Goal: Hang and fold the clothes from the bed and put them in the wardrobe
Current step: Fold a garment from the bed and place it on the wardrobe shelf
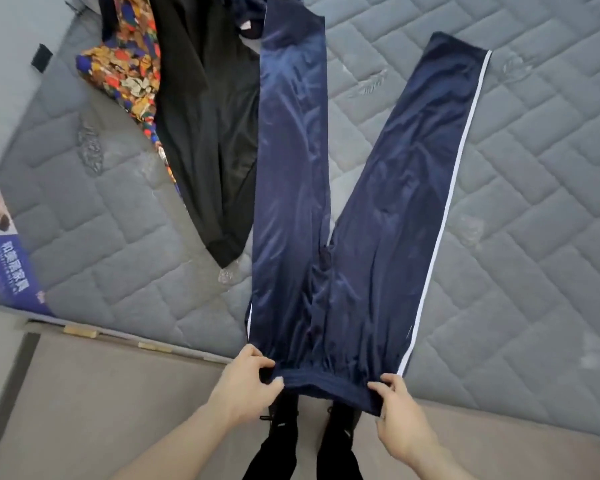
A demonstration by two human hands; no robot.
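Observation:
Navy track pants with a white side stripe lie spread on the grey quilted mattress, legs fanned apart and pointing away from me. The waistband hangs over the near edge of the bed. My left hand pinches the left end of the waistband. My right hand grips its right end. A black garment lies to the left of the pants, partly over a colourful patterned garment.
More dark blue clothing lies at the far edge, under the left pant leg. A blue label sits on the mattress corner at left. The bed's beige base runs along the near side. My black shoes stand below the waistband.

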